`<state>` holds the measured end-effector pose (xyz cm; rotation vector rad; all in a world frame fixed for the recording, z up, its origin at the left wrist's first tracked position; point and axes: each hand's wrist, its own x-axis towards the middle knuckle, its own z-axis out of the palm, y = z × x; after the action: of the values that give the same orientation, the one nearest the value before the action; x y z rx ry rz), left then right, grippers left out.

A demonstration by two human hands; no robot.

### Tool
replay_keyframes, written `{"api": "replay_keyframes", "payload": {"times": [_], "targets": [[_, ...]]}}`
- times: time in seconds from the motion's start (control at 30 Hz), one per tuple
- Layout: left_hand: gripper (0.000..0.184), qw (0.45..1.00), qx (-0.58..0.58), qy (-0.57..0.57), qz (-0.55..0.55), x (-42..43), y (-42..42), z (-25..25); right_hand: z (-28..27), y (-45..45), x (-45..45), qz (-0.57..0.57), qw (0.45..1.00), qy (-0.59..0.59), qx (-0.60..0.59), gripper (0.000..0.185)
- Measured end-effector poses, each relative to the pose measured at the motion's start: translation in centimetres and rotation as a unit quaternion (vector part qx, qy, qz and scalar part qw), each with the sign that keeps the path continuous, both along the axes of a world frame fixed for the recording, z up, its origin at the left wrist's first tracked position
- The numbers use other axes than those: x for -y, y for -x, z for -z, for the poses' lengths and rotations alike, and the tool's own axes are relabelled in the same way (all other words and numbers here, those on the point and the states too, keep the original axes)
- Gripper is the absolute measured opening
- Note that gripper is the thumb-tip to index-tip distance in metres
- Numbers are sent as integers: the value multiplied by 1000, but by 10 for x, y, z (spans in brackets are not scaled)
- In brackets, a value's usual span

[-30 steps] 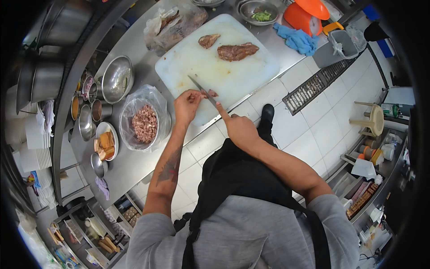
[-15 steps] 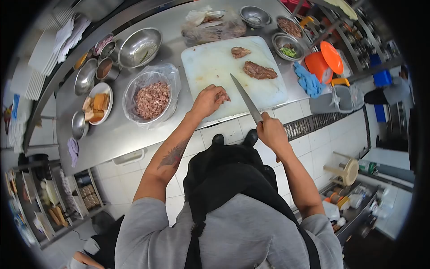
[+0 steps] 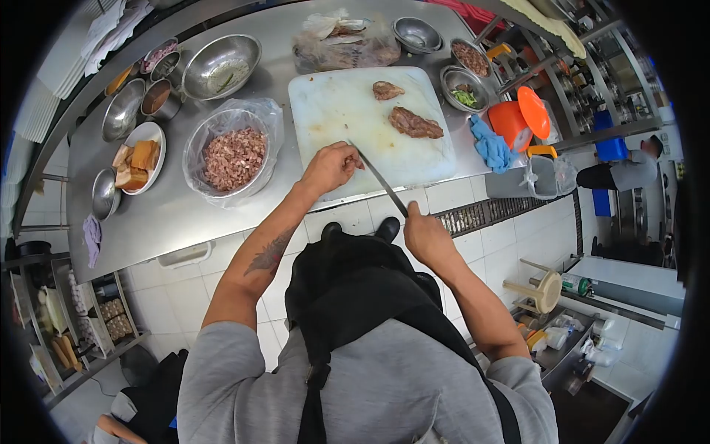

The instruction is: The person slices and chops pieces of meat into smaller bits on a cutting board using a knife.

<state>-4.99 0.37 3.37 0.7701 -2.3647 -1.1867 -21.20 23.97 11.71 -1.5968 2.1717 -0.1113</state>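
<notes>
My right hand (image 3: 426, 235) is wrapped round the handle of a long kitchen knife (image 3: 383, 183). The blade slants up and left across the near edge of a white cutting board (image 3: 318, 103), its tip close beside my left hand (image 3: 333, 167). The fingers of that left hand are curled together over the board's near left part; what they hold, if anything, is hidden. Farther up the board lie a larger piece of browned meat (image 3: 416, 123) and a smaller piece (image 3: 387, 90), both apart from my hands. Small scraps dot the board.
Left of the board stands a plastic-lined bowl of chopped meat (image 3: 235, 159), then a plate with brown-and-white blocks (image 3: 140, 159) and steel bowls (image 3: 222, 66). Behind lies a plastic bag (image 3: 344, 48). At right are a blue cloth (image 3: 489, 144) and an orange container (image 3: 510, 126). Other people are nearby.
The knife has swung left and towards me, so its tip is now beside my left hand, with the blade seen more edge-on. The whole view has shifted slightly; both meat pieces stay put.
</notes>
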Motion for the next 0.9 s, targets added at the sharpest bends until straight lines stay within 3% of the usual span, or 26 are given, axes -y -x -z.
{"api": "replay_keyframes", "payload": {"times": [0.13, 0.3, 0.43, 0.67, 0.77, 0.9], "targets": [[10, 1000, -4, 20, -1, 0, -1, 0, -34, 3, -16, -28, 999, -27, -3, 15], [9, 1000, -26, 10, -9, -3, -1, 5, 37, 2, -15, -25, 999, -28, -14, 34], [10, 997, -65, -17, -22, 0, -2, 9, 42, 2, -8, 7, 999, -37, 6, 27], [8, 1000, -25, 18, -4, 5, -9, 3, -20, 3, -10, -12, 999, -39, 2, 22], [10, 999, 4, 52, 1, 6, -5, 12, 36, 5, -15, -28, 999, 21, 8, 21], [9, 999, -34, 23, -18, 2, -9, 0, 40, 3, 3, -18, 1000, -9, 5, 20]]}}
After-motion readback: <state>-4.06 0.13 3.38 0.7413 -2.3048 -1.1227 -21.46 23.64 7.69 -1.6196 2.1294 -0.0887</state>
